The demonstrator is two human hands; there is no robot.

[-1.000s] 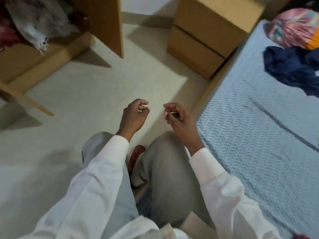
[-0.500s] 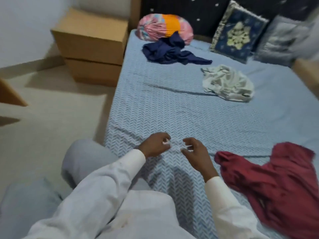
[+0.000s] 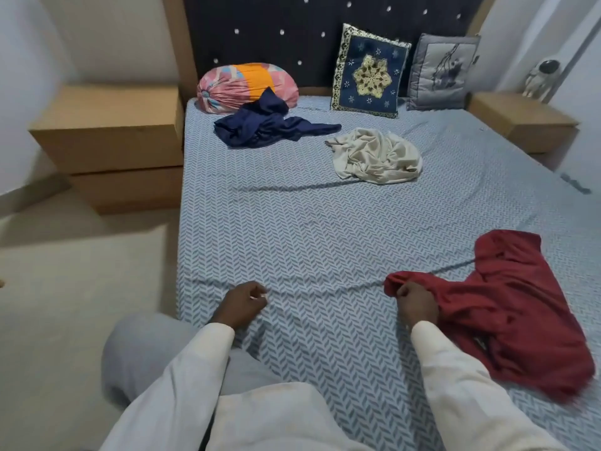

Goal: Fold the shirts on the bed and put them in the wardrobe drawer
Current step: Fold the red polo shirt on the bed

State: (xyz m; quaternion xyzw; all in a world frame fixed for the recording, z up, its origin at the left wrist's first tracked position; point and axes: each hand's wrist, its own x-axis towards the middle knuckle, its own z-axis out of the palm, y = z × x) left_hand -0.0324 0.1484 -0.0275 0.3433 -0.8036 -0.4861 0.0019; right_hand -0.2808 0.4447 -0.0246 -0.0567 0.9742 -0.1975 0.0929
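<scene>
The bed [image 3: 309, 222], under a blue herringbone sheet, carries three crumpled shirts. The red shirt [image 3: 514, 307] sprawls at the near right edge. The navy shirt [image 3: 263, 128] lies by the far left corner, touching a striped bolster [image 3: 227, 84]. The cream shirt [image 3: 377, 156] is heaped toward the far edge, right of the navy one and apart from it. A blue embroidered cushion [image 3: 369, 71] and a grey cushion [image 3: 439, 73] lean on the headboard. The right hand [image 3: 418, 302] grips the red shirt's left tip, fingers curled round the cloth. The left hand [image 3: 242, 302] is at the near left edge, fingers curled toward the thumb, holding nothing.
</scene>
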